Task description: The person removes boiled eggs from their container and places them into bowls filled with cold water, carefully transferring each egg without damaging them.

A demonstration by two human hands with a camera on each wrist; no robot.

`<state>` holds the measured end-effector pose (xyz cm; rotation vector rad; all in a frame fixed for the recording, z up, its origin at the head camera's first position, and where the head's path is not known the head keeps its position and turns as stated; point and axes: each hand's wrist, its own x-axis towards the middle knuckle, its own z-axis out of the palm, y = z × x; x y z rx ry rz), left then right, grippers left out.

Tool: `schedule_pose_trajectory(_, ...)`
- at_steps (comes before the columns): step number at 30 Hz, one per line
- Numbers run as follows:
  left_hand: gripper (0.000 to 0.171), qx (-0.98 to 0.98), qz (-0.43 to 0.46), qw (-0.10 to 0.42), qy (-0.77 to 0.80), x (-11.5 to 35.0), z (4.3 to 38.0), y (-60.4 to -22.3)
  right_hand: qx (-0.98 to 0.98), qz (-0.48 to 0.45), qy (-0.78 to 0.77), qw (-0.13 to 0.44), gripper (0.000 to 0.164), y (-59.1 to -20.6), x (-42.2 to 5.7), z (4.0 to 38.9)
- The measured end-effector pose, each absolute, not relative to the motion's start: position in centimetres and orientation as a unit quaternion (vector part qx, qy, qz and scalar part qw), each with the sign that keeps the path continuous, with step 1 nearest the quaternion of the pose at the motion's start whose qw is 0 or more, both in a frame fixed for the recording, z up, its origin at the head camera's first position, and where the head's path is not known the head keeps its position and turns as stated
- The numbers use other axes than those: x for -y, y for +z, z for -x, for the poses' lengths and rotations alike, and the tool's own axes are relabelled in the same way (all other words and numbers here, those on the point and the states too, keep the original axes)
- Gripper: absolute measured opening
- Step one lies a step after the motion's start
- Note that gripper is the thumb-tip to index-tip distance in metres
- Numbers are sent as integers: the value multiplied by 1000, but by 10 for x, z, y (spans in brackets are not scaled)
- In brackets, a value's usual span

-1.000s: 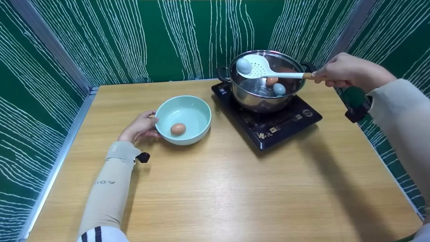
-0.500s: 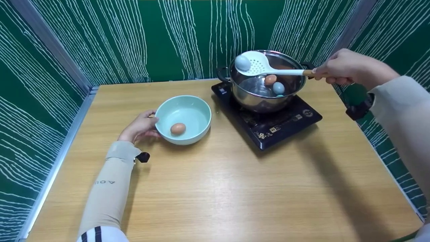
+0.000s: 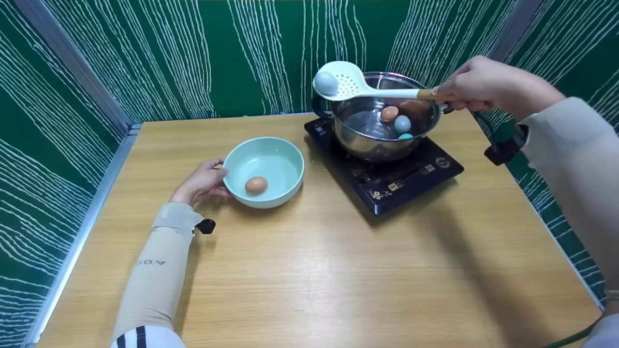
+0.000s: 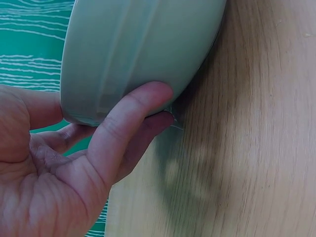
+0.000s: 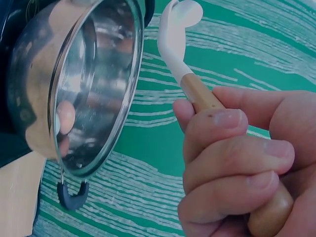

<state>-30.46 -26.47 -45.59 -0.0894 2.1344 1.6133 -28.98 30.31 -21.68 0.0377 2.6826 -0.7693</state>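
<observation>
My right hand (image 3: 488, 87) grips the wooden handle of a white slotted skimmer (image 3: 353, 82), fingers curled round it in the right wrist view. A pale blue egg (image 3: 326, 83) lies in the skimmer's head, which hangs above the left rim of a steel pot (image 3: 372, 150). Inside the pot are a brown egg (image 3: 389, 113), a blue egg (image 3: 402, 124) and part of a turquoise egg (image 3: 405, 137). My left hand (image 3: 200, 182) holds a mint green bowl (image 3: 271, 154) at its left side, thumb at the rim and fingers against the outside. One brown egg (image 3: 256, 185) lies in that bowl.
Under the pot is a black induction cooker (image 3: 411, 181), on the wooden table (image 3: 309, 270) right of the bowl. Black pot handles (image 5: 72, 196) stick out at the sides. Green walls (image 3: 290, 58) with white lines stand behind and beside the table.
The skimmer with its pale blue egg has risen and moved left, from over the pot's inside to above its left rim. My left hand and the bowl stay put.
</observation>
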Motion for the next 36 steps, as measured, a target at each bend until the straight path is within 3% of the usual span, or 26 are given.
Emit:
schedule_pose_trajectory(7,54,-781,33,234,579,266,304,-456,-945,15,-266,189,52,-218,-282,288)
schedule_pose_trajectory(36,53,-779,22,228,584,267,304,-461,-916,90,-317,228,22,-272,-220,276)
